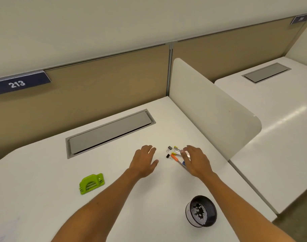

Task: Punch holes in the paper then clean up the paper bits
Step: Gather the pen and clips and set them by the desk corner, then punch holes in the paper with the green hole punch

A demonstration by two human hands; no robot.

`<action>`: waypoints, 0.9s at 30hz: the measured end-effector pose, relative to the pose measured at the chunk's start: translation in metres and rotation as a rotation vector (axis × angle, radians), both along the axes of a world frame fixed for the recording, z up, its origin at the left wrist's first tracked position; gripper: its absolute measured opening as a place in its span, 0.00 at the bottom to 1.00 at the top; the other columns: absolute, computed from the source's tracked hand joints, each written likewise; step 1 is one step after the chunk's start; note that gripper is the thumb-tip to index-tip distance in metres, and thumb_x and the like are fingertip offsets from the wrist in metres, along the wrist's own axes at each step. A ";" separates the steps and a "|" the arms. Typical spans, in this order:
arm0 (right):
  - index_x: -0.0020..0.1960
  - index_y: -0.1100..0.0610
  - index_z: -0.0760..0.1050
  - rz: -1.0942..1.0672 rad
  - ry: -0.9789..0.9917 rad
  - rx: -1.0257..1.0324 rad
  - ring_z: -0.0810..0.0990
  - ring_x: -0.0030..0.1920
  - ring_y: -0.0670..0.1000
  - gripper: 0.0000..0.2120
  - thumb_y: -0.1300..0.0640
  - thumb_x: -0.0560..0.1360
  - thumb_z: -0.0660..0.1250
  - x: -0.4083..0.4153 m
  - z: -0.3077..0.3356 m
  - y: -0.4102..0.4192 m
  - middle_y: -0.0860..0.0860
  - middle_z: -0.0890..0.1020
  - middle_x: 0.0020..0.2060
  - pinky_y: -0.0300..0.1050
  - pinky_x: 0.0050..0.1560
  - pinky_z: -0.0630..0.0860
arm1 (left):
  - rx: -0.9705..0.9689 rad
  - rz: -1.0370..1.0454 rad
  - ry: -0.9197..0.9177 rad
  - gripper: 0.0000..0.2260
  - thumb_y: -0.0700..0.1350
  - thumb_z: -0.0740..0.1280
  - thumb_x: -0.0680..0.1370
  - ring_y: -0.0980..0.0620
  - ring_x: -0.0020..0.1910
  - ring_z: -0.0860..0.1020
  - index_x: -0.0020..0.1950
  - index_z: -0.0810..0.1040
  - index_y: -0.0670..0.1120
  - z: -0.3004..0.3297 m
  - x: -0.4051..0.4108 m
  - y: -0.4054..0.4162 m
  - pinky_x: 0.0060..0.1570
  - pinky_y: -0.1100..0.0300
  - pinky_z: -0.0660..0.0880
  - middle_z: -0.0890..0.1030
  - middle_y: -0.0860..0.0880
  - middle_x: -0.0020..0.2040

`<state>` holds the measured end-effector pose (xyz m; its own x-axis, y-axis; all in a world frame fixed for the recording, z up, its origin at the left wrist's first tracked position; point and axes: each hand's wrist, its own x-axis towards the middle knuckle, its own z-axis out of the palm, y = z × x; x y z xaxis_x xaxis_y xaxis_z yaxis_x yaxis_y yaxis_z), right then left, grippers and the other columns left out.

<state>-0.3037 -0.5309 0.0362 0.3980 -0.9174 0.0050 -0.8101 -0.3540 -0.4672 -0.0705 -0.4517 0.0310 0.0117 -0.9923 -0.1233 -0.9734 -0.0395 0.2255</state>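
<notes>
Lime-green plastic hole punch point(91, 183) flat on white desk point(44, 172), left of both arms. Left hand point(144, 161) palm down, fingers straight, holding nothing. Two small black binder clips point(169, 152) between hands. Right hand point(195, 161) over loose coloured pens point(177, 154), fingers relaxed, no grip. Black mesh cup point(201, 213) with white paper bits point(199, 211) near front right edge.

Looks like an open-plan office or study hall with numbered desks. Shows a white desk point(44, 172) with a recessed grey cable hatch point(110, 132), a tan fabric partition point(96, 81) bearing a navy "213" number plate point(18, 83), and a white side divider point(210, 110) separating an identical neighbouring desk point(271, 105). Adds binder clips point(169, 152), pens point(178, 157) and a green hole punch point(91, 183).
</notes>
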 end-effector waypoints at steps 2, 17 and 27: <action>0.68 0.54 0.72 0.134 0.086 -0.058 0.68 0.71 0.55 0.23 0.42 0.81 0.54 0.018 0.002 0.009 0.53 0.71 0.71 0.54 0.63 0.72 | 0.000 0.011 -0.050 0.28 0.57 0.55 0.83 0.44 0.80 0.54 0.79 0.57 0.43 0.002 0.009 0.019 0.76 0.48 0.57 0.58 0.43 0.80; 0.78 0.55 0.54 0.527 0.192 -0.097 0.53 0.78 0.56 0.32 0.38 0.80 0.48 0.167 -0.001 0.146 0.55 0.54 0.79 0.60 0.75 0.56 | -0.009 0.357 -0.097 0.32 0.60 0.51 0.83 0.45 0.82 0.45 0.81 0.47 0.43 0.006 0.107 0.216 0.80 0.44 0.46 0.48 0.44 0.82; 0.77 0.55 0.56 0.744 0.248 -0.048 0.58 0.76 0.56 0.30 0.40 0.80 0.51 0.258 -0.001 0.287 0.54 0.59 0.77 0.57 0.71 0.63 | 0.009 0.644 -0.029 0.32 0.57 0.53 0.83 0.45 0.81 0.47 0.81 0.47 0.43 0.003 0.170 0.395 0.80 0.46 0.49 0.49 0.44 0.82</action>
<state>-0.0456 -0.2442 0.0350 0.9026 -0.4099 -0.1313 -0.4304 -0.8600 -0.2741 0.0997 -0.0572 0.0342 0.6081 -0.7844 -0.1220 -0.7598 -0.6196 0.1969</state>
